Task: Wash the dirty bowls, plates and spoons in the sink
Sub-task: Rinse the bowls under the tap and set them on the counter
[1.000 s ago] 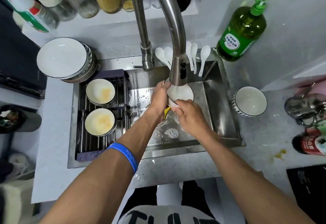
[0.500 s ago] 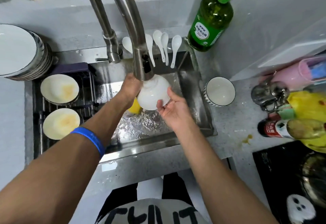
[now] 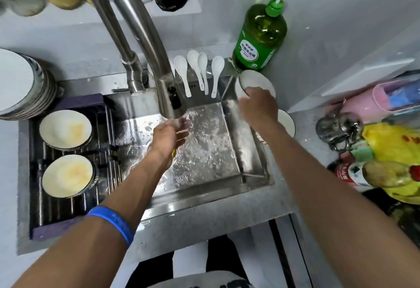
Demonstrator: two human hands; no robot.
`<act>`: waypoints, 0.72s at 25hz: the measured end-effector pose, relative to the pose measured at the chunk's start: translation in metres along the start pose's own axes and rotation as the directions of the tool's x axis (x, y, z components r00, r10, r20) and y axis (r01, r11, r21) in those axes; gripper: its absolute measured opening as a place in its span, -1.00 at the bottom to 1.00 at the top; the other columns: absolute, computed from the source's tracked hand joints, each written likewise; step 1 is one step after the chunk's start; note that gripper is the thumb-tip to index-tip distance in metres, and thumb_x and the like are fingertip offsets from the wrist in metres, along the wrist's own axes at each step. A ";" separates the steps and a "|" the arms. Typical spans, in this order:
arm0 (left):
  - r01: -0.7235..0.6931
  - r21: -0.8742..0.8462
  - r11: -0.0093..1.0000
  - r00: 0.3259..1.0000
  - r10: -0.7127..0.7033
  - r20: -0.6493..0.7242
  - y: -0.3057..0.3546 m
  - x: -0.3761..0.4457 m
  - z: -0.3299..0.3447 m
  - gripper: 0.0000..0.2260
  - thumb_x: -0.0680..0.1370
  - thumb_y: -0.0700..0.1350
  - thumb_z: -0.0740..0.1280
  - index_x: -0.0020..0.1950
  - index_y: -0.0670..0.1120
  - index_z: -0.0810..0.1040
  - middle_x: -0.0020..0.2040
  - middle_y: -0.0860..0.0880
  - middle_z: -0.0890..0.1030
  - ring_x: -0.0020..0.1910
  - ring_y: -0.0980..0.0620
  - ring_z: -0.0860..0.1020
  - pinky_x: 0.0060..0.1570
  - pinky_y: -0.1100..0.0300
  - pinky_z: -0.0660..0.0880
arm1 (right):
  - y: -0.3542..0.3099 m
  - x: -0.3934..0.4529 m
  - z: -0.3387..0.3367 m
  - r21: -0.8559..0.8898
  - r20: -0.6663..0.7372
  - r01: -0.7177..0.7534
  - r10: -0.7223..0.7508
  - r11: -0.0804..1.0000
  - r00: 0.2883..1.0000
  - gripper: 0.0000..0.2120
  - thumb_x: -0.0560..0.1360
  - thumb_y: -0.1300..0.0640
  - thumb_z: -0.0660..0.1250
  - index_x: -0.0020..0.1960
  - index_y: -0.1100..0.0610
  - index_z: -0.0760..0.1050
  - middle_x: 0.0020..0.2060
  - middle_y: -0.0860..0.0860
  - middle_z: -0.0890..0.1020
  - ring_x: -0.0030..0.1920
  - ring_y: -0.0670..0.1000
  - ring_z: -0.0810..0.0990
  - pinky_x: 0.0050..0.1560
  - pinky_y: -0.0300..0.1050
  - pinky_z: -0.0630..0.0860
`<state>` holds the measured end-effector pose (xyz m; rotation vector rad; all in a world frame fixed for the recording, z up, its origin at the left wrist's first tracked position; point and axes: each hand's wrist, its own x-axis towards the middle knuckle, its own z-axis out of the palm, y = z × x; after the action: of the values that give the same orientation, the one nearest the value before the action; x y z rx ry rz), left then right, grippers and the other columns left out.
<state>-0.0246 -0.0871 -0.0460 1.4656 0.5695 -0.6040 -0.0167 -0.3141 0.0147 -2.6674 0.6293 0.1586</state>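
Right hand [image 3: 258, 106] covers the near rim of the bowl [image 3: 254, 81] it holds; grip unclear, motion-blurred. Second bowl [image 3: 286, 122] mostly hidden behind that forearm. Yellow sponge [image 3: 174, 151] barely shows under left hand [image 3: 167, 136]. Plate stack [image 3: 20, 83] cut off at table's left edge.
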 end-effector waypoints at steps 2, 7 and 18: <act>0.018 0.006 1.000 1.000 -0.018 0.005 -0.008 -0.003 -0.004 -0.79 0.66 -0.11 0.21 0.12 -0.08 0.64 0.02 -0.02 0.73 0.08 -0.08 0.65 0.09 0.05 0.56 | 0.016 0.027 0.009 -0.216 0.017 -0.003 0.007 0.976 1.000 -0.73 0.56 0.20 0.20 0.19 0.21 0.56 0.11 0.24 0.61 0.12 0.25 0.59 0.04 -0.01 0.49; 0.068 -0.043 0.997 0.990 -0.073 -0.118 -0.017 -0.009 -0.030 -0.81 0.63 -0.19 0.24 0.06 -0.09 0.66 -0.01 -0.07 0.73 -0.05 -0.07 0.64 -0.02 0.06 0.54 | 0.020 0.058 0.041 -0.300 0.058 0.056 -0.040 0.952 0.998 -0.71 0.55 0.15 0.24 0.21 0.23 0.55 0.17 0.24 0.59 0.21 0.28 0.54 0.20 0.09 0.45; -0.004 -0.097 0.995 0.709 -0.065 -0.703 -0.017 -0.047 -0.129 -0.81 0.59 -0.29 0.29 0.20 -0.20 0.49 0.12 -0.16 0.57 -0.12 0.05 0.58 -0.21 0.42 0.46 | -0.019 0.006 0.053 -0.143 0.047 0.034 -0.028 0.989 0.998 -0.66 0.40 -0.08 0.22 -0.02 0.18 0.50 -0.12 0.26 0.59 -0.06 0.33 0.57 0.05 0.22 0.54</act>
<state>-0.0691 0.0428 -0.0305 1.5823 1.2098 0.0028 -0.0037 -0.2792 -0.0285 -2.8017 0.5820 0.2644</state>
